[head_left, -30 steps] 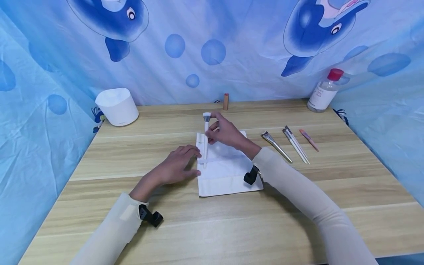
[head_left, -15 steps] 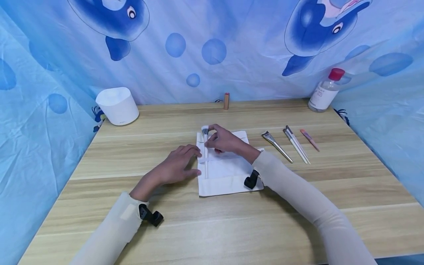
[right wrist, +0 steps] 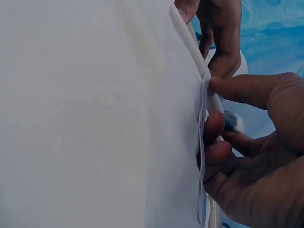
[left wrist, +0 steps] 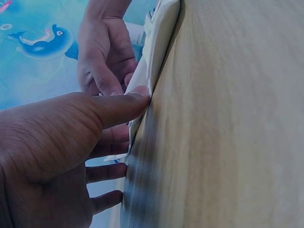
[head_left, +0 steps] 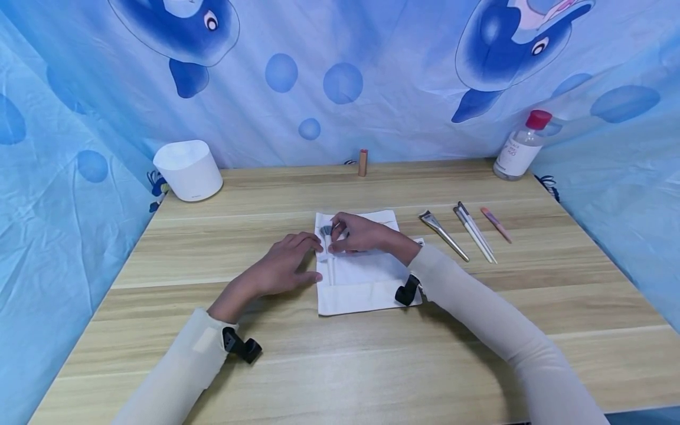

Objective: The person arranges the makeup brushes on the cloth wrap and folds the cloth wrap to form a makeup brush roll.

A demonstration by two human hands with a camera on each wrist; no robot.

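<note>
A white cloth brush pouch (head_left: 366,298) lies spread on the table. Along its left side is a makeup brush (head_left: 326,230) with a white handle and a dark, pale-tipped head, pointing away from me. My right hand (head_left: 363,233) pinches the brush's handle near the head. In the right wrist view, some of its fingers are tucked by the pouch's thin strap (right wrist: 203,142), and the brush head shows behind them. My left hand (head_left: 283,265) rests at the pouch's left edge, its thumb and fingertips touching the cloth, fingers fairly straight. The handle's lower end lies over the pouch.
Right of the pouch lie a metallic brush (head_left: 445,236), two slim brushes (head_left: 474,233) and a pink one (head_left: 496,224). At the back stand a white rounded container (head_left: 188,171), a small brown tube (head_left: 363,163) and a red-capped bottle (head_left: 519,147), before a blue curtain (head_left: 239,118).
My right hand has moved down toward me with the brush, from above the pouch's far edge to flat over it. The left hand has stayed in place.
</note>
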